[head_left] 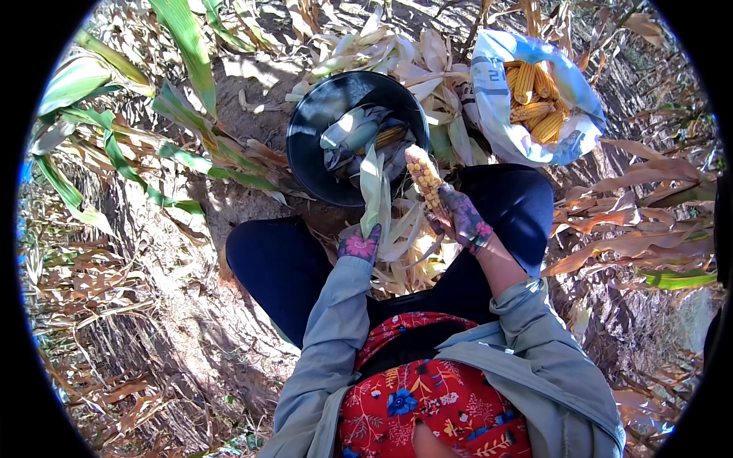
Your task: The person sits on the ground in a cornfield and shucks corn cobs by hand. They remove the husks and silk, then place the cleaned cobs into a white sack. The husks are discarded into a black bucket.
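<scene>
My right hand point(463, 219), in a dark glove with pink flowers, is closed round the lower end of a bare corn cob point(422, 174). Kernels cover it unevenly, with pale patches toward the tip. In my left hand point(359, 243), gloved alike, is a pale green corn husk point(372, 191) that stands up in front of the bucket. The black bucket point(299, 156) is just beyond both hands. Inside it lie corn ears in their husks point(355, 130), one showing yellow kernels. Loose husks point(416, 263) are heaped between my legs, below the hands.
To the far right stands an open white sack point(492, 114) with several yellow corn cobs point(538, 99) in it. A pile of stripped husks point(374, 52) lies behind the bucket. Green corn leaves point(187, 53) reach in from the left, and dry stalks point(626, 237) from the right.
</scene>
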Demonstrator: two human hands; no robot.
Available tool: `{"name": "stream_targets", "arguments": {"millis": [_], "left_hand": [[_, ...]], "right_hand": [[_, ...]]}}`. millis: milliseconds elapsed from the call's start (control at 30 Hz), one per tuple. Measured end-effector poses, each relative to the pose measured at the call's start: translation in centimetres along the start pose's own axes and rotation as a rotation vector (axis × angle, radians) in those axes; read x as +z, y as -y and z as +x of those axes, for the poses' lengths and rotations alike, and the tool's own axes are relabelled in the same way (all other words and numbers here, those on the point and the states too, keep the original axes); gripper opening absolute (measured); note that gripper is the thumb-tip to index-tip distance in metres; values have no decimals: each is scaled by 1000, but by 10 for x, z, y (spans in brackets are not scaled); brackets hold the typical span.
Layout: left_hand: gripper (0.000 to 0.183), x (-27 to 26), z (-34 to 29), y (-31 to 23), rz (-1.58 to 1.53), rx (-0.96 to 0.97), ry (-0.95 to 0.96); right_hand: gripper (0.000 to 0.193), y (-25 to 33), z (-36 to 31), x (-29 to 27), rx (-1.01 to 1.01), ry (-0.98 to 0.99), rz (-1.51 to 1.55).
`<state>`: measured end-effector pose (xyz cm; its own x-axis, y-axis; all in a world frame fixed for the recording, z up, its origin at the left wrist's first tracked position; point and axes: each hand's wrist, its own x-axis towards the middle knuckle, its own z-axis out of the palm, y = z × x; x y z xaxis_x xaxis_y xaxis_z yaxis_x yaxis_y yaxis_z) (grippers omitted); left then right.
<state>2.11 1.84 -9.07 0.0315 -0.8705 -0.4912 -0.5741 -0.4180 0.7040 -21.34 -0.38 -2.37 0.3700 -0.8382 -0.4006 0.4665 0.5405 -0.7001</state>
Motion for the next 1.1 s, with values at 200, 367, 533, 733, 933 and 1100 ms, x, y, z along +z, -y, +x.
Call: {"name": "stream_targets", "arguments": {"millis": [200,367,533,733,933,1100], "left_hand": [[64,11,-26,-2,674,319,268],[75,-9,-17,-31,-250,153,234],[96,8,-11,-39,-889,616,220],[62,7,-23,-51,-602,126,586],[28,3,-39,-59,-789,43,560],[29,-2,-28,-47,-1109,-41,166]], "right_hand": [[33,-1,0,-2,-48,-101,24],[30,3,0,10,-24,-69,14],[27,11,-9,34,61,98,-318],[37,-15,3,32,-58,117,-554],[44,-16,11,29,-428,-93,-961],[32,1,6,14,-178,-272,-146]]}}
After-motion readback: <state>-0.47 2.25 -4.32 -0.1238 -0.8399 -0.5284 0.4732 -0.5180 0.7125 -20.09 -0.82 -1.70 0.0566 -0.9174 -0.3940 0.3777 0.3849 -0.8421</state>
